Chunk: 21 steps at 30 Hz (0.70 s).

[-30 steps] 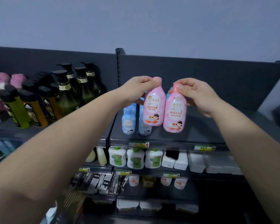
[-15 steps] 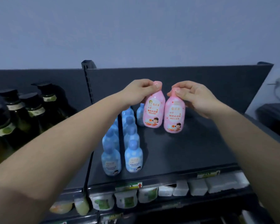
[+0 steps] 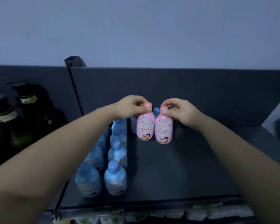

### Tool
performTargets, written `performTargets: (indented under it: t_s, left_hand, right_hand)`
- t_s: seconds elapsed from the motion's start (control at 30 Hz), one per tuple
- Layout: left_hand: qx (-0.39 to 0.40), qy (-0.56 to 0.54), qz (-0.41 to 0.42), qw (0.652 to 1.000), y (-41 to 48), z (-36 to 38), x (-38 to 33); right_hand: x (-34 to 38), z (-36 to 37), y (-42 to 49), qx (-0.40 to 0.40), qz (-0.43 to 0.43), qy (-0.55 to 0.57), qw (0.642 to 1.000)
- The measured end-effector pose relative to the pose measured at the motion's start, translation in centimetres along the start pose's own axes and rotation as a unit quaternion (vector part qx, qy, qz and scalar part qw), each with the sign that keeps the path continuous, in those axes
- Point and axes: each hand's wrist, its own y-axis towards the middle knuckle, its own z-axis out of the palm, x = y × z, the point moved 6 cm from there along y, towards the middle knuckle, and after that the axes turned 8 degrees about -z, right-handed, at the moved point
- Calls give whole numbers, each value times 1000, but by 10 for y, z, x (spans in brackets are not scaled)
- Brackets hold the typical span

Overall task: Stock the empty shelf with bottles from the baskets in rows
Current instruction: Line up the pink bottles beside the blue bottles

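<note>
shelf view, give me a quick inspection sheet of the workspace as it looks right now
surface: dark shelf, right part bare.
job's things: two pink bottles upright, side by side near the back; blue bottles in two rows on the left, running front to back.
clutter: nothing seen.
grippers: left hand pinches the left pink bottle's cap; right hand pinches the right one's cap.
cables: nothing seen.
surroundings: dark pump bottles on the neighbouring shelf at left; white packs on the shelf below; plain wall behind.
</note>
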Motion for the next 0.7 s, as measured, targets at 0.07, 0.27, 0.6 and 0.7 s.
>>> performTargets:
  t_s: [0.07, 0.27, 0.6, 0.7]
  left_hand:
    - [7, 7, -11, 1000, 8, 1, 4]
    - [-6, 176, -22, 984, 24, -9, 9]
    - [-50, 366, -49, 928, 32, -14, 26]
    - [-52, 393, -65, 916, 32, -18, 27]
  right_hand:
    - [-9, 2, 10, 23, -1, 3, 1000]
    - [-29, 6, 35, 78, 4, 1, 997]
    - [-53, 23, 43, 121, 17, -65, 990]
    - [-55, 18, 46, 115, 18, -80, 990]
